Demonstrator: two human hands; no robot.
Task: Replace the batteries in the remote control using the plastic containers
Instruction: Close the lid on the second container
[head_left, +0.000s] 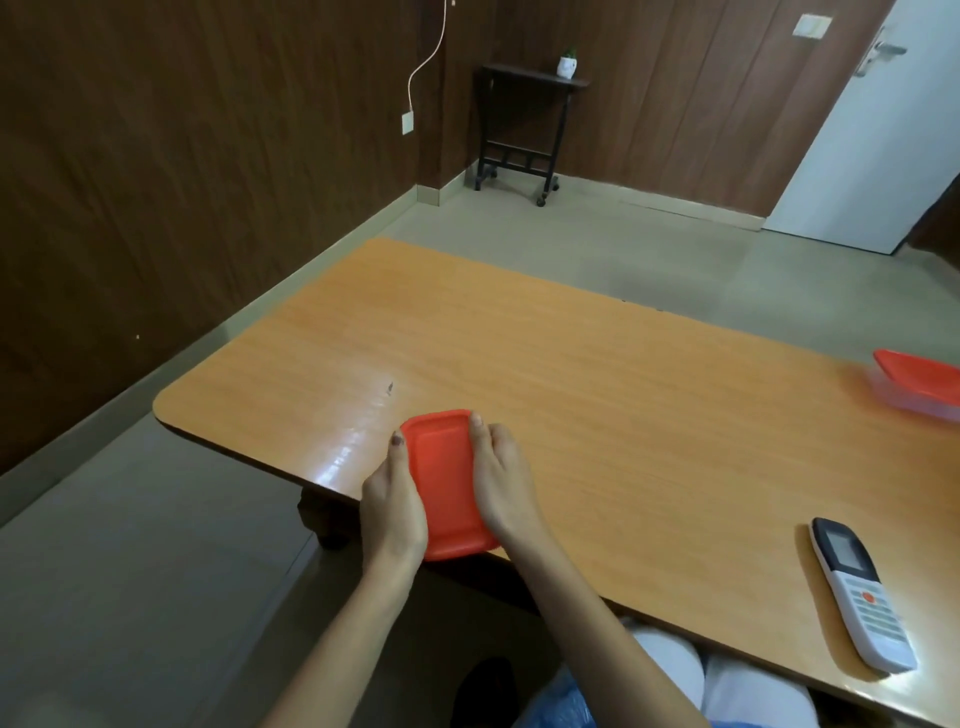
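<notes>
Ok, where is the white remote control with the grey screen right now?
In the head view, the white remote control lies on the wooden table near its front edge, far right of both hands.

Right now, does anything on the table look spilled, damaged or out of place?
Nothing spilled or broken. Both hands, left hand and right hand, grip the red-lidded container, which overhangs the near edge of the table. The remote control lies flat, face up; a second red-lidded container sits at the right frame edge.

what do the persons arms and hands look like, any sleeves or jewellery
Both forearms are bare, with no sleeves in view. The left hand and right hand wear no gloves, rings, watch or bracelets that I can see. A left fingernail looks dark, perhaps polished.
</notes>
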